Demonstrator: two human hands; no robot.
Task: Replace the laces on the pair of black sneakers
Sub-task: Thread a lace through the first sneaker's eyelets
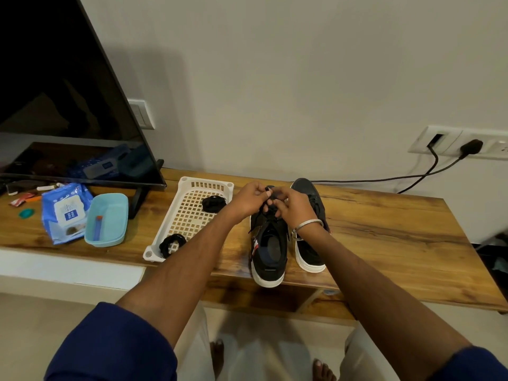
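We look down from head height at a wooden table point(371, 229) against a pale wall. Two black sneakers with white soles stand side by side near its front edge, heels toward us. Over the left sneaker point(268, 251) our two hands meet: the left hand point(248, 200) and the right hand point(291, 206) both have fingers curled, pinching a black lace point(268, 209) above the shoe's front eyelets. A silver bangle point(308, 225) circles the right wrist, which crosses the right sneaker point(309, 243). Just left of the shoes lies a white plastic basket point(189, 215) holding two coiled black lace bundles, one at its far end point(213, 203) and one at its near end point(171, 244). Further left sit a light blue tub point(108, 221), a blue wipes packet point(66, 213) and a dark television point(63, 105).
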